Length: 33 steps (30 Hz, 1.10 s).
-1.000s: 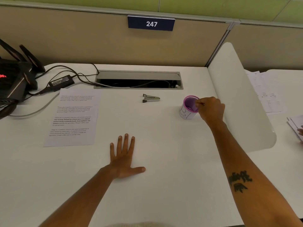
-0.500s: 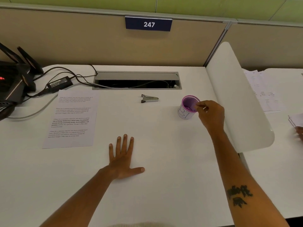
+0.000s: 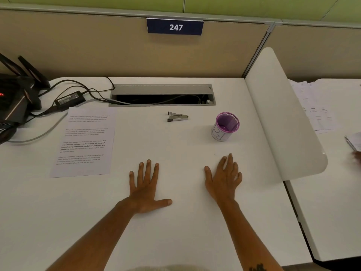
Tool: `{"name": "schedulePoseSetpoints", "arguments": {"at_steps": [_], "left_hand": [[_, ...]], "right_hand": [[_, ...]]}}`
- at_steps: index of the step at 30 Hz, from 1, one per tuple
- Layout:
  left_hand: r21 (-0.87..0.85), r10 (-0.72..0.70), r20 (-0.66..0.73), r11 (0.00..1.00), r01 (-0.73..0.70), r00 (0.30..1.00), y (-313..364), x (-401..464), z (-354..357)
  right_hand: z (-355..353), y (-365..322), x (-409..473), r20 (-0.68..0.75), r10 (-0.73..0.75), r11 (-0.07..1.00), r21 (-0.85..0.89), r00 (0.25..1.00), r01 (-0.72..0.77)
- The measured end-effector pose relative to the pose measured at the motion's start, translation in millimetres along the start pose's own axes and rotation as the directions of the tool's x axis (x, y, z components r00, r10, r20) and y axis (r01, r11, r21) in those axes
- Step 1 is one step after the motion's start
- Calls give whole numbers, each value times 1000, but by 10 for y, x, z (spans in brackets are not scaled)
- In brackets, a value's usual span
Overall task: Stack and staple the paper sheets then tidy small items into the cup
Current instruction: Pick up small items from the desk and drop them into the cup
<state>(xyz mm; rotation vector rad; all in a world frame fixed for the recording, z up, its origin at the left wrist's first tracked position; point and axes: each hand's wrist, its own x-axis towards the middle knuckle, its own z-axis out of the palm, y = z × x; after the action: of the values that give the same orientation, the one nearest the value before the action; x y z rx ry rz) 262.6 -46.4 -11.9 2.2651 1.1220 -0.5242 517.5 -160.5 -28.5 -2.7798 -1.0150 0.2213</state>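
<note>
A stack of printed paper sheets (image 3: 84, 141) lies flat on the white desk (image 3: 175, 231) at the left. A small metal stapler (image 3: 177, 116) rests at the middle back of the desk. The purple mesh cup (image 3: 226, 126) with a white paper label stands upright to the right of the stapler; its contents are hard to make out. My left hand (image 3: 145, 187) lies flat on the desk, fingers spread, holding nothing. My right hand (image 3: 223, 178) also rests palm down with fingers apart, in front of the cup and not touching it.
A cable slot (image 3: 162, 94) opens at the desk's back. A black router (image 3: 15, 94), a power adapter (image 3: 70, 98) and cables sit at the back left. A white curved divider (image 3: 283, 118) bounds the right side, with papers (image 3: 312, 108) on the neighbouring desk.
My right hand left the cup's rim, where it pinched a small item, and came back toward me to lie flat and empty. My left hand stayed put.
</note>
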Motion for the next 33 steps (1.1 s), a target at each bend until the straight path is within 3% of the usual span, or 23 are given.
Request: {"name": "schedulePoseSetpoints", "arguments": {"at_steps": [9,15,20,33], "left_hand": [[0,1,3,1000,-1,1000,4,2,-5],[-17,10,11,1000,-10,1000,3,-4,-18],[8,2,30,1000,-2,1000,8,-8,-30],[-6,6,13,1000,-6,1000,5,-8,-18]], "right_hand": [[57,-173,182,36,-55,998,-9,998,55],[-89,61,400,-131,-17,973,225,991,46],[-156,138,600,-135,-98,942,308,986,136],[-219,76,770,-158,-176,953,220,972,209]]}}
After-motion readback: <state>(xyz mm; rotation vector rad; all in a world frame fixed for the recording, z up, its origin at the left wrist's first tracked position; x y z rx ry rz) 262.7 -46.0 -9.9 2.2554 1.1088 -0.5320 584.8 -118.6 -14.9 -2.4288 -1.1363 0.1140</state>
